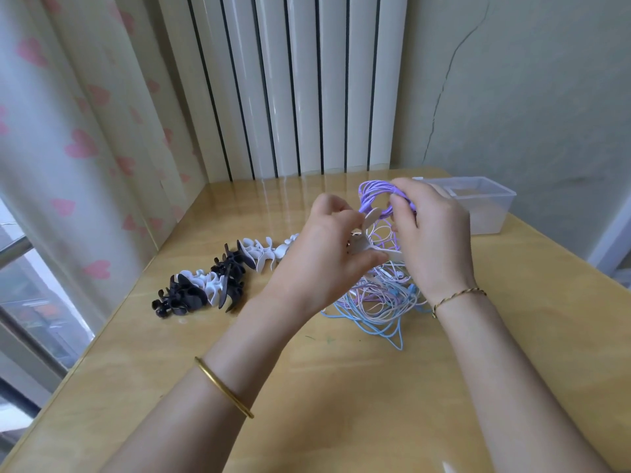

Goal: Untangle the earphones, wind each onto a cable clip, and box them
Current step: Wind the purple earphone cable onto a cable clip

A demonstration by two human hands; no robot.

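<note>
Both hands are up over the pale wooden surface (341, 387). The left hand (317, 254) pinches a white butterfly-shaped plastic cable clip (362, 247), its fingers (370, 258) curled tight around it. The right hand (433, 233) grips a coiled bundle of purple earphone cable (370, 196) with curled fingers (399, 203), and the coil touches the clip's upper wing. Directly beneath the hands lies a loose tangle of white, pink and blue earphone cables (379, 302). To the left runs a row of spare black and white clips (211, 285). A clear plastic box (488, 206) sits open at the far right, just behind the right hand.
</note>
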